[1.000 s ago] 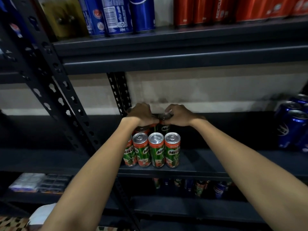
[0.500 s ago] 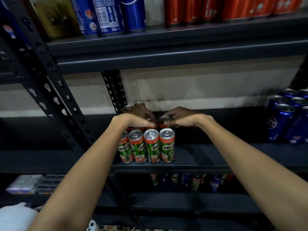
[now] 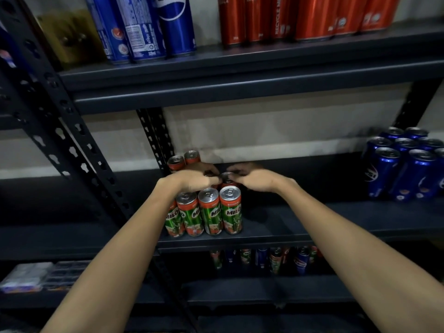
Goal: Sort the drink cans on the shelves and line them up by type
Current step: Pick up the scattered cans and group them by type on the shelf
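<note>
You are reaching both arms over the dark metal middle shelf [image 3: 300, 227], where the green-and-red Milo drink cans with silver tops [image 3: 211, 213] are standing upright in a tight block at its left end, beside the perforated black upright [image 3: 156, 138]. Your left hand [image 3: 192, 180] is lying over the second row of that block, fingers curled down onto the can tops, though you cannot tell whether it is gripping any can. Your right hand [image 3: 254, 180] is hovering just beside it, fingers bent toward one silver can top [image 3: 227, 176] between your hands; a grasp cannot be told. Blue Pepsi cans [image 3: 406, 164] are clustering at the shelf's right end, well apart. On the upper shelf [image 3: 240, 68], tall blue Pepsi cans [image 3: 153, 27] are standing left of red cola cans [image 3: 300, 18]
</note>
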